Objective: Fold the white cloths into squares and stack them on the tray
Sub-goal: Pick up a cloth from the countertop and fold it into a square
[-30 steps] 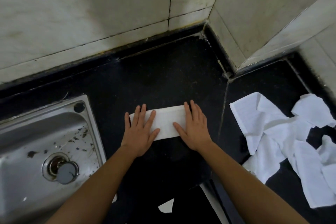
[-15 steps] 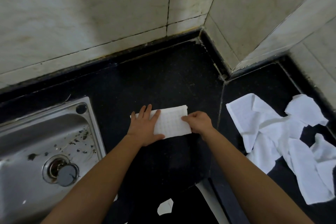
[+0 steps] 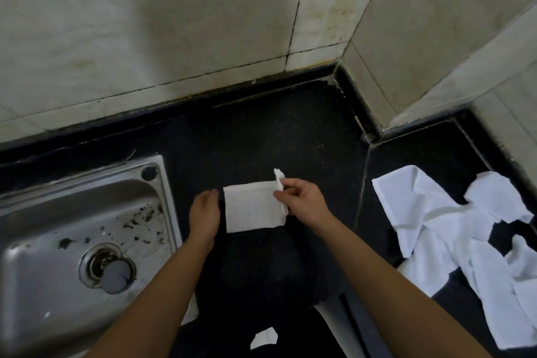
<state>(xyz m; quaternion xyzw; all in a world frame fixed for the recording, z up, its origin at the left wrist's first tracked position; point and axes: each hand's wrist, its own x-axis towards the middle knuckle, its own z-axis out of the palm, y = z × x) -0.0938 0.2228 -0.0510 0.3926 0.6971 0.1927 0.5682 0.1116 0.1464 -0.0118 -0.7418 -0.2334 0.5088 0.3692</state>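
A second ago we had both hands flat on a long strip. Now the folded cloth (image 3: 252, 209) is shorter, close to a square, its right half brought over onto the left. Our left hand (image 3: 205, 212) has come off the fabric and sits on the counter (image 3: 261, 131) just beside the cloth's 9 o'clock edge, no longer pressing it. Our right hand (image 3: 303, 202) has gone from flat to a pinch — thumb and fingers nip the layers at the 3 o'clock edge, where a small flap now stands up toward 1 o'clock. The 9 o'clock edge, earlier under fingers, lies bare.
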